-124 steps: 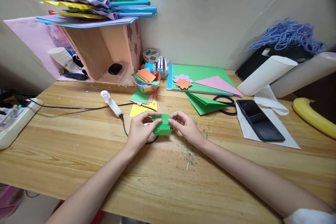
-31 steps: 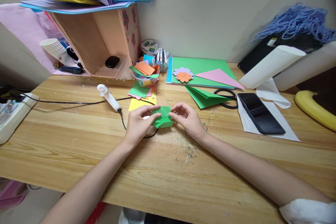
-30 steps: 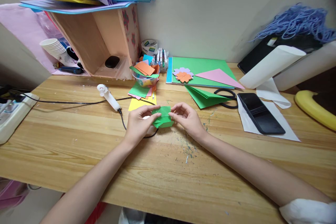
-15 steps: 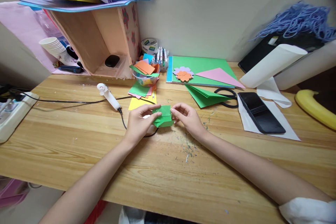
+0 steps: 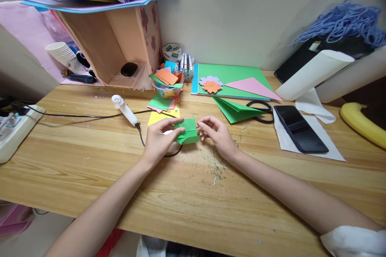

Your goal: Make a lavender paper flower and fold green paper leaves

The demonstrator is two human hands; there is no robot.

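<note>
A small folded green paper piece point(image 5: 188, 130) sits just above the wooden desk point(image 5: 90, 160) at its middle. My left hand point(image 5: 159, 140) pinches its left edge with thumb and fingers closed. My right hand point(image 5: 216, 134) pinches the right edge with its fingertips, the other fingers curled. Under my left hand lies a small white round object, mostly hidden.
A white glue gun point(image 5: 124, 111) with a black cable lies to the left. Behind are a bowl of paper scraps point(image 5: 167, 84), yellow paper point(image 5: 161, 116), folded green sheets point(image 5: 233, 110), scissors point(image 5: 261, 112), a phone point(image 5: 300, 128), a green board with a paper flower point(image 5: 211, 85), and a pink box point(image 5: 120, 48).
The green piece has been turned and pressed slightly between the fingers; both hands stay in nearly the same spot. The view has shifted a little.
</note>
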